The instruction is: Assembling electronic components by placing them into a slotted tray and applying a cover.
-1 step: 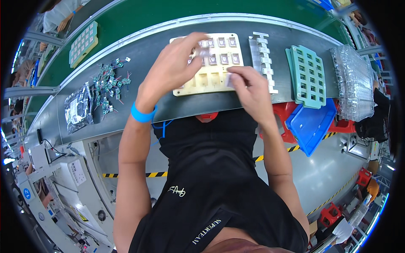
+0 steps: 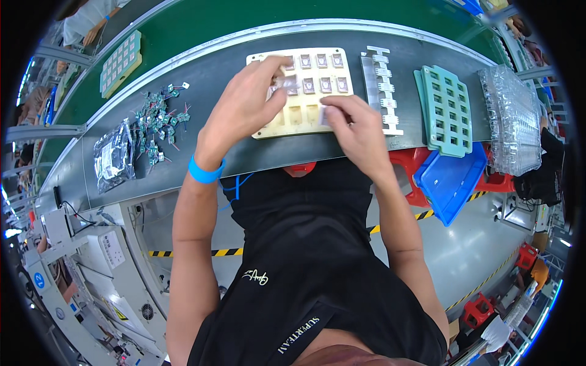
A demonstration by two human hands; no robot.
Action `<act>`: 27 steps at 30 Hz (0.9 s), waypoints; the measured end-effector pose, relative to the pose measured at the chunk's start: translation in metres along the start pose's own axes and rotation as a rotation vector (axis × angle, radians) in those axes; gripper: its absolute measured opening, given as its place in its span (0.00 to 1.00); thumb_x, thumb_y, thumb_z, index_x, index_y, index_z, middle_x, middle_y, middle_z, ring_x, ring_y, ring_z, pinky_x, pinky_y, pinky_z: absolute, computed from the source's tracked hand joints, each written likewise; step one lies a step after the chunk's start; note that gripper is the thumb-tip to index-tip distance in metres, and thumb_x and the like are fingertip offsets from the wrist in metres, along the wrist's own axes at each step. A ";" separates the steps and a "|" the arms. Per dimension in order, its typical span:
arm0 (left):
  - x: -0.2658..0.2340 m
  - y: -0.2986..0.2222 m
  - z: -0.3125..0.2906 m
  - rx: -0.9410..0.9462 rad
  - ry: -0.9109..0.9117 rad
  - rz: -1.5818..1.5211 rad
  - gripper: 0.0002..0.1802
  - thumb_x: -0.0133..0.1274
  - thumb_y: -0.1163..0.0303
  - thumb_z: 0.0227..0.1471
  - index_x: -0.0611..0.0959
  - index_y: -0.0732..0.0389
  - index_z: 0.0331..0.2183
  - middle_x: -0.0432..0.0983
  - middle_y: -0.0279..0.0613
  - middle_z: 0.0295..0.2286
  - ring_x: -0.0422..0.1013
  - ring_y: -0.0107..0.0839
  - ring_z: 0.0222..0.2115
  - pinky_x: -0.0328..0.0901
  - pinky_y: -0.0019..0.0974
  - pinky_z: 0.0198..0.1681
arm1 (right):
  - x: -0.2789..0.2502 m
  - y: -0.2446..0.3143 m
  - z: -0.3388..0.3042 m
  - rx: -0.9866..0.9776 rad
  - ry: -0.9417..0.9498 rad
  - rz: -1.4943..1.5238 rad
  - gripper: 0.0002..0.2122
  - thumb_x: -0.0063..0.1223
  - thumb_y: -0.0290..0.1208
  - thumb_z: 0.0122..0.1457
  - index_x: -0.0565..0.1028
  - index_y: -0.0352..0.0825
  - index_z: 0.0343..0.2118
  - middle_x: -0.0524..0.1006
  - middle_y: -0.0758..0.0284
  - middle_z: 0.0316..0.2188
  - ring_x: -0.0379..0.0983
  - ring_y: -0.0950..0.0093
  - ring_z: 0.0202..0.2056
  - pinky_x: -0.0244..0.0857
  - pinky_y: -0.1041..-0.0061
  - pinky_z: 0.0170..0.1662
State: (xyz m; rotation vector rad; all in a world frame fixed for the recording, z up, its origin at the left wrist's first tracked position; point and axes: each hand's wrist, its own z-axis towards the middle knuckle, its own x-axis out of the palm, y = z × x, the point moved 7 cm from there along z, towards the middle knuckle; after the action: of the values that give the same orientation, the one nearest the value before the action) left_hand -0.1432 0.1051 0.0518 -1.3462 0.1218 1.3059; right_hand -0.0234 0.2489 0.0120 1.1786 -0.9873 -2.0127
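In front of me a cream tray (image 2: 271, 129) with rows of square pockets lies on the dark bench. Small silvery-pink square pieces (image 2: 325, 85) sit in several pockets of its upper two rows; bare pockets show in the lowest row. Over the tray's left side, my left hand (image 2: 247, 100) has bent fingers, with a blurred, clear-looking patch between thumb and fingers that I cannot make out. At the tray's lower right, my right hand (image 2: 357, 128) pinches a small thin pale piece (image 2: 323, 114) between thumb and index finger.
Left lie small green circuit boards (image 2: 155, 119) with wires and a silvery plastic bag (image 2: 114, 157). Right are a white notched strip (image 2: 384, 88), green trays (image 2: 448, 113) and stacked clear plastic trays (image 2: 510, 119). A blue bin (image 2: 448, 189) sits below the bench edge.
My left hand has shifted slightly left and down over the tray, and the blurred patch has moved with it. My right hand has moved slightly left with the pale piece.
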 end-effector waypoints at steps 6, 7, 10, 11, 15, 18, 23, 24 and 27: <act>0.018 0.019 -0.037 0.089 0.106 0.145 0.15 0.51 0.80 0.45 0.82 0.62 0.37 0.76 0.46 0.35 0.71 0.47 0.40 0.68 0.44 0.45 | 0.051 0.003 0.013 -0.040 0.033 -0.171 0.06 0.58 0.27 0.56 0.78 0.32 0.35 0.77 0.60 0.27 0.76 0.62 0.30 0.70 0.66 0.34; 0.022 0.017 -0.038 0.118 0.101 0.148 0.15 0.51 0.82 0.44 0.83 0.61 0.36 0.76 0.45 0.35 0.70 0.47 0.40 0.67 0.45 0.46 | 0.054 0.005 0.013 -0.103 0.026 -0.271 0.05 0.59 0.26 0.56 0.78 0.32 0.34 0.77 0.61 0.28 0.76 0.65 0.28 0.69 0.69 0.32; 0.030 0.020 -0.039 0.115 0.144 0.208 0.15 0.51 0.82 0.44 0.83 0.61 0.36 0.76 0.43 0.35 0.69 0.46 0.40 0.67 0.44 0.47 | 0.058 0.004 0.013 -0.113 0.045 -0.395 0.05 0.58 0.28 0.55 0.80 0.34 0.33 0.76 0.61 0.26 0.75 0.62 0.32 0.70 0.63 0.35; 0.029 0.022 -0.040 0.113 0.141 0.207 0.15 0.51 0.82 0.44 0.83 0.61 0.36 0.76 0.43 0.35 0.69 0.46 0.40 0.67 0.44 0.47 | 0.059 0.005 0.014 -0.115 0.049 -0.396 0.05 0.58 0.28 0.55 0.80 0.34 0.33 0.76 0.61 0.26 0.75 0.62 0.32 0.70 0.63 0.35; 0.018 0.021 -0.046 0.129 -0.010 0.115 0.10 0.54 0.78 0.44 0.84 0.60 0.34 0.74 0.41 0.32 0.68 0.43 0.36 0.65 0.43 0.44 | 0.058 0.003 0.016 -0.027 0.097 -0.437 0.07 0.57 0.30 0.55 0.81 0.35 0.34 0.76 0.61 0.27 0.75 0.62 0.33 0.70 0.64 0.36; 0.014 0.022 -0.051 0.060 -0.034 0.151 0.11 0.58 0.73 0.44 0.84 0.60 0.34 0.73 0.40 0.33 0.67 0.41 0.38 0.63 0.42 0.44 | 0.053 0.001 0.013 0.011 0.074 -0.371 0.07 0.57 0.30 0.56 0.81 0.35 0.35 0.76 0.61 0.28 0.75 0.62 0.34 0.69 0.64 0.37; 0.021 0.021 -0.052 0.069 -0.004 0.255 0.13 0.61 0.70 0.43 0.84 0.60 0.35 0.72 0.38 0.34 0.65 0.38 0.40 0.62 0.40 0.43 | 0.036 0.008 0.004 -0.005 0.038 -0.287 0.07 0.58 0.29 0.56 0.81 0.35 0.36 0.77 0.61 0.30 0.75 0.61 0.35 0.69 0.65 0.38; 0.021 0.021 -0.052 0.092 -0.008 0.268 0.13 0.61 0.70 0.43 0.84 0.60 0.35 0.72 0.38 0.34 0.65 0.38 0.39 0.62 0.40 0.43 | 0.033 0.009 0.002 -0.023 0.037 -0.286 0.07 0.58 0.28 0.56 0.81 0.34 0.36 0.76 0.61 0.31 0.75 0.61 0.35 0.69 0.65 0.38; 0.023 0.022 -0.052 0.102 0.017 0.272 0.13 0.62 0.69 0.43 0.84 0.61 0.36 0.72 0.38 0.35 0.65 0.39 0.39 0.63 0.41 0.45 | 0.027 0.010 -0.001 -0.044 0.031 -0.277 0.07 0.59 0.27 0.55 0.80 0.34 0.36 0.76 0.61 0.31 0.75 0.61 0.35 0.69 0.64 0.39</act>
State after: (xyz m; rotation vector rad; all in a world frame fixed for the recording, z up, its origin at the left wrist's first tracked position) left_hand -0.1201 0.0733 0.0050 -1.2856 0.3891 1.4934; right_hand -0.0330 0.2222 0.0084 1.3817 -0.7952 -2.2083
